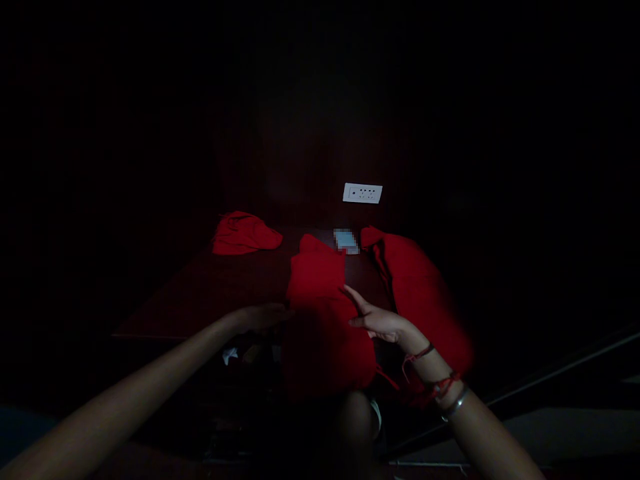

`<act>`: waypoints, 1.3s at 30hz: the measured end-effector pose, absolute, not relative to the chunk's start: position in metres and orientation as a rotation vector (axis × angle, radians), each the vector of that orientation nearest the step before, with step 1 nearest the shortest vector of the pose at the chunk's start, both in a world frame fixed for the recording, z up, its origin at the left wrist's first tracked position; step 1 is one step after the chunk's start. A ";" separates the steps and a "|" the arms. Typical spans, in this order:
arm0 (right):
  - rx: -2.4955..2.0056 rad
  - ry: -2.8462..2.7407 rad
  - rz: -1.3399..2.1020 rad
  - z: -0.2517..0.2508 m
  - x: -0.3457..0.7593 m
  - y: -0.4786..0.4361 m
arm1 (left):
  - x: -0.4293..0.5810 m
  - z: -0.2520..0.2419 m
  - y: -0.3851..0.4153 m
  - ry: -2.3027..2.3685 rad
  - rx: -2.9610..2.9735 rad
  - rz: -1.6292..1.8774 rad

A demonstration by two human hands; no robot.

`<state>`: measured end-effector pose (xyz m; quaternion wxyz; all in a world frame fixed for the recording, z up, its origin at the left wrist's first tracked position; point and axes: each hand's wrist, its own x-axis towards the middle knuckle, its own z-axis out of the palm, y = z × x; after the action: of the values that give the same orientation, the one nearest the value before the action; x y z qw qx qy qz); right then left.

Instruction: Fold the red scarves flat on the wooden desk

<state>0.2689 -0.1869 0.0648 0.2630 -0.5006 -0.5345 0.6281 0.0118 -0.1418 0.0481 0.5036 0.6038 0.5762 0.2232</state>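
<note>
A red folded cloth [323, 320] lies lengthwise over the dark table's front edge, its lower part in deep shadow. On its left side, my left hand [265, 317] reaches in with the fingers stretched out, tips at the cloth's edge; the hand is dim. My right hand [380, 323] rests at the right edge, thumb and fingers apart against the fabric. A thin red cord [387, 377] trails by the cloth's lower right corner. Further right lies a larger red cloth [425, 287], partly behind my right wrist.
A bunched red cloth [245, 233] sits at the back left of the dark table [200, 293]. Behind the middle cloth is a blurred pale rectangular item [346, 241]. A white socket panel [363, 193] is on the wall. Under the front edge shows a small white scrap [229, 355].
</note>
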 end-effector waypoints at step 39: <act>-1.999 -1.931 0.289 0.019 0.256 -0.066 | 0.056 0.002 -0.048 1.961 2.238 0.588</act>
<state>0.2561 -0.0660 0.0192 0.1730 -0.7046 -0.6806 0.1019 0.0564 -0.0477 0.0023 0.0544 0.7368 0.6456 0.1936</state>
